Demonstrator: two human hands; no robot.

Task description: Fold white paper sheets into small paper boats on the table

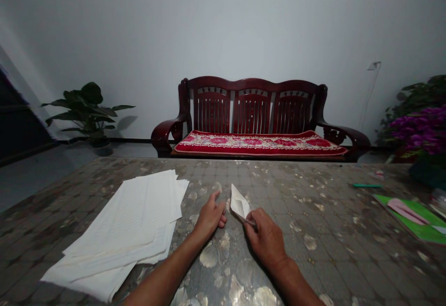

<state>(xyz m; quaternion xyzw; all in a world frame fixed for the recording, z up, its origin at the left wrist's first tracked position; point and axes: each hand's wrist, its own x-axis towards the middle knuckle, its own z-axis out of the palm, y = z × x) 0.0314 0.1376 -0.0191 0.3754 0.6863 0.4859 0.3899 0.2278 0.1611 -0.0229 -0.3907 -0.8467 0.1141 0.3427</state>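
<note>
A small white paper boat (239,204), folded to a point at its far end, is pinched at its near end by my right hand (267,237). It is held tilted over the table, and my fingers hide its near end. Just left of it my left hand (211,214) holds nothing; one finger reaches forward while the others are loosely curled. A small gap separates that hand from the paper boat. Left of my left forearm lies an uneven stack of white printed sheets (121,217).
A patterned cloth (334,222) covers the table. At right are a green pen (367,185), a green sheet (400,224) with a pink paper piece (407,211), and purple flowers (423,129). Beyond stand a dark wooden bench (252,106) and a potted plant (88,108).
</note>
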